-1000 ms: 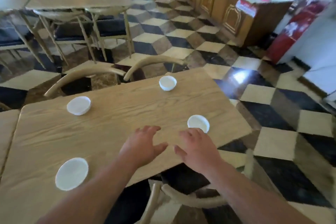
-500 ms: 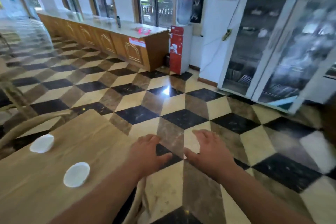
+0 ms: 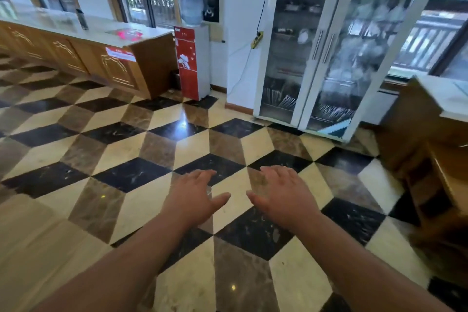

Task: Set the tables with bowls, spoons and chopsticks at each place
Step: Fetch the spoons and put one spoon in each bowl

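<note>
**While both grips are empty, the tableware sits behind glass**

Since neither grip holds anything, what matters is the pickup to come. Left grip (image 3: pixel 193 197) and right grip (image 3: pixel 285 197) hover side by side over the floor (image 3: pixel 126 159), palms down, fingers slack and spread, touching nothing.

Well ahead of them, off beyond the right grip, stands a glass-door cabinet (image 3: pixel 286 63) with both doors closed. Bundles of thin rods lie on its bottom shelf, and I take them for chopsticks (image 3: pixel 279 102). Higher up, behind the door farther from the grips, pale rounded shapes may be bowls (image 3: pixel 354 50) (glare and blur make that a guess). I cannot pick out any spoons.

The chopsticks should be light, stiff and smooth, so they are likely to roll or slide out of a loose bunch. I would wrap the fingers right round the middle of a bundle and keep its ends level.

The bowls are probably hard, glossy and heavier as a stack. They would want one grip under the base and the other steadying the rim, and a knock against the door frame could chip them.

A door has to open first, and the long upright handles (image 3: pixel 316 43) where the two doors meet look like the place to pull.
</note>
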Demonstrator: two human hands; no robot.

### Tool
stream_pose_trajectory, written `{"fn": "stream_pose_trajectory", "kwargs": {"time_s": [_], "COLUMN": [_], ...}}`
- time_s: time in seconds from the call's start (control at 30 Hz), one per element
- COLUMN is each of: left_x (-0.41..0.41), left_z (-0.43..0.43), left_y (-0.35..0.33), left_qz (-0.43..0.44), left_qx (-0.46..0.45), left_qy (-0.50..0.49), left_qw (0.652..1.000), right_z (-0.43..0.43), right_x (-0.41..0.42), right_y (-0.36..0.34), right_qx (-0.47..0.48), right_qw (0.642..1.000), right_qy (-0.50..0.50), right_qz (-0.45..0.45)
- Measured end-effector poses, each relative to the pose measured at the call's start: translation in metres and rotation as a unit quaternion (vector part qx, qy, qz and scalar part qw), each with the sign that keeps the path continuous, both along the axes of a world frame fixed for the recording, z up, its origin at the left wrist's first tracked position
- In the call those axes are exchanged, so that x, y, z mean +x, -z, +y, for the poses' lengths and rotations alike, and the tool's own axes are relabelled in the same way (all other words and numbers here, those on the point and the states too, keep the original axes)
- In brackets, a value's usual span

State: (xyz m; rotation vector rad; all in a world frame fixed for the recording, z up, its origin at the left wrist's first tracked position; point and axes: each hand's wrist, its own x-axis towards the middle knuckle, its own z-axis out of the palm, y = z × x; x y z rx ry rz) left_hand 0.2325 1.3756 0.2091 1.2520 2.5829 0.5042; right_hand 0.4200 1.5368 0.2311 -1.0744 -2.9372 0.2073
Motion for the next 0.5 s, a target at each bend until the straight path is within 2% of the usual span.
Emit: {"fn": "stream_pose_trajectory", "kwargs": {"time_s": [0.2,0.5], "left_x": [-0.103,-0.23], "left_z": [0.067,0.154], "left_y": [-0.002,-0.014], "left_qz": [-0.032,-0.021], "left_qx": [0.025,0.024], "left_qy": [-0.007,-0.019], "left_qw": [0.999,0.999], "right_z": [0.059,0.155], "right_x": [-0.08,-0.21], "right_y": [-0.028,-0.02], "right_qx": [0.022,-0.037], "right_qw": [1.0,0.999], "right_qy": [0.01,0.01], "right_qz": [-0.003,0.02]}}
